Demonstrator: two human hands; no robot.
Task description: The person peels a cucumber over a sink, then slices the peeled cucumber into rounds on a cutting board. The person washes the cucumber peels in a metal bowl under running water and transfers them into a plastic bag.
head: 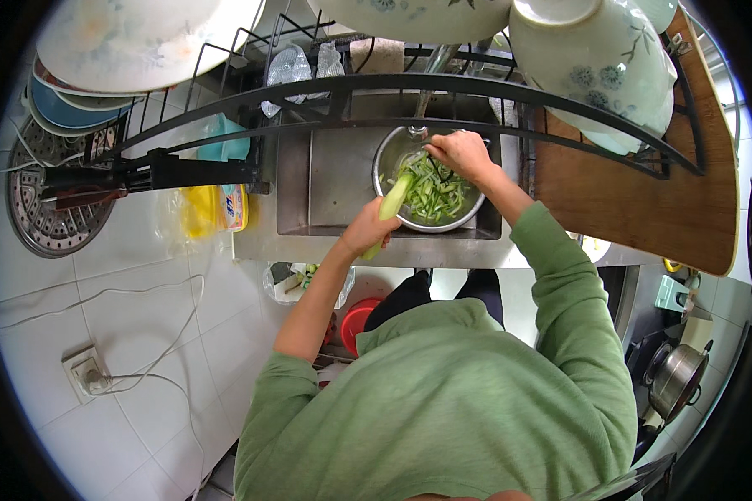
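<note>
My left hand (365, 227) grips the lower part of a long, peeled pale-green vegetable (393, 197), slanted over the rim of a round metal bowl (385, 216). Thin green vegetable shreds (437, 195) fill much of the bowl, which sits in the right part of the stainless steel sink (338, 169). Above the bowl's far right side, my right hand (462, 154) has its fingers closed around a small dark tool (437, 168), perhaps a peeler. Its working end lies close to the vegetable's upper end; my fingers and the shreds hide its exact shape.
A black metal dish rack (363, 84) crosses above the sink, bearing large bowls (592, 75) and plates (131, 47). The faucet (427, 87) reaches over the metal bowl. A wooden board (626, 200) stands at right. Below the counter's left part is a lined waste bin (291, 285).
</note>
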